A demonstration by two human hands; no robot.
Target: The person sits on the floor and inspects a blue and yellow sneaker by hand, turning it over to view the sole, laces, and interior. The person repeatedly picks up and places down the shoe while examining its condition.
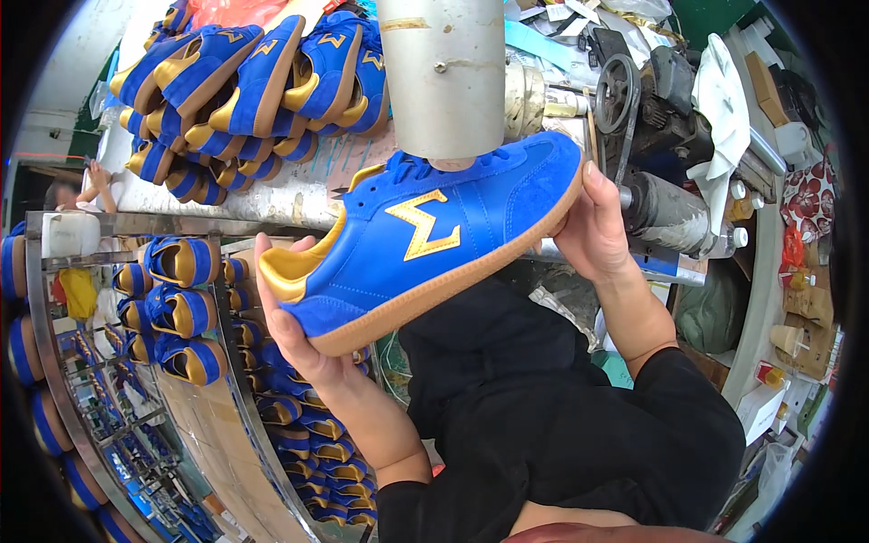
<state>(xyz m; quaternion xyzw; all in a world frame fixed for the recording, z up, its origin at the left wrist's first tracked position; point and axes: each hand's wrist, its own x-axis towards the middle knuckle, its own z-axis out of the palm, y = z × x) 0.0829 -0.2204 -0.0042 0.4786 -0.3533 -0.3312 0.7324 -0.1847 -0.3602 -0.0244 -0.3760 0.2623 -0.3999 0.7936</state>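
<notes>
Left hand [294, 339] grips the heel and right hand [593, 226] grips the toe of the blue shoe [425, 240] (yellow emblem, gum sole), held tilted just beneath the grey metal cylinder [444, 77], which touches its opening.

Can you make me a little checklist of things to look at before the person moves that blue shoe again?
1. Left hand holds the heel end of the blue shoe: ok.
2. Right hand holds the toe end: ok.
3. Shoe opening sits under the grey metal cylinder: ok, the cylinder's tip meets the laces area.
4. Fingers out from under the cylinder: ok, both hands are at the shoe's ends.
5. How far the cylinder's tip reaches into the shoe: cannot tell, hidden.
6. Pile of blue shoes on the bench behind, apart from the held shoe: ok.
</notes>
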